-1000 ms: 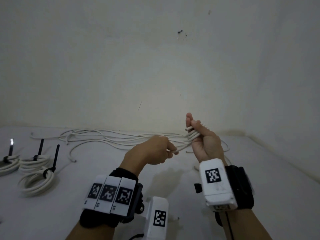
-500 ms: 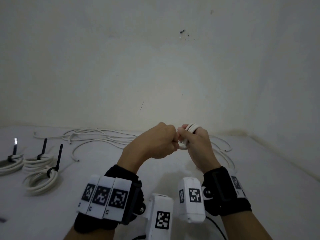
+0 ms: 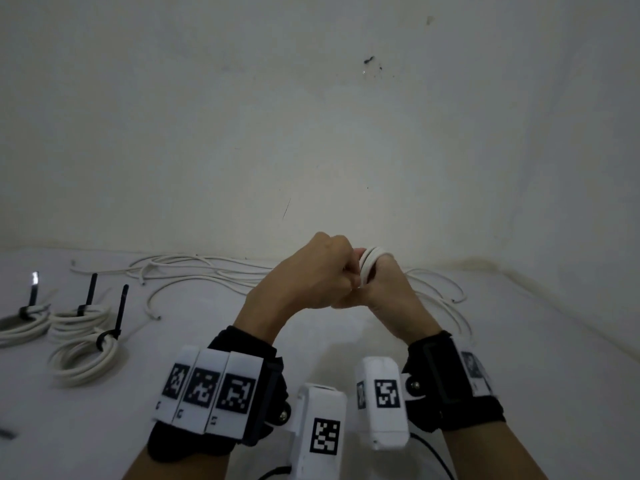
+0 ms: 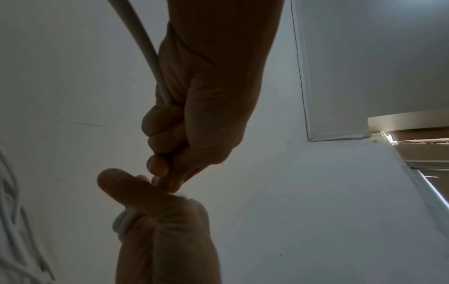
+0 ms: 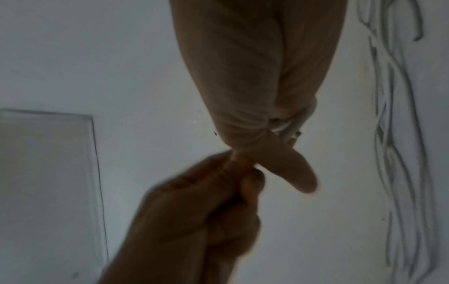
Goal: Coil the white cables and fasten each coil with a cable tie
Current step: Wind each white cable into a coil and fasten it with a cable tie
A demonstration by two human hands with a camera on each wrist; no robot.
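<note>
My right hand (image 3: 384, 289) has its fingers curled through the small coil of round white plastic cable (image 3: 369, 263), held up above the table. My left hand (image 3: 322, 271), fisted against it, pinches the cable's free run, which trails down behind my left palm, so that hand feeds the next loop.

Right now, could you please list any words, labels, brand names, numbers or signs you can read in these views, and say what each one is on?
No words, brand names or numbers can be read in any view.
The white wrist bands and camera housings carry only black-and-white square marker patterns, not text.
Tiny marks under the left wrist's three markers are too small to read.
Both wrist views are dark and show no text.
</note>
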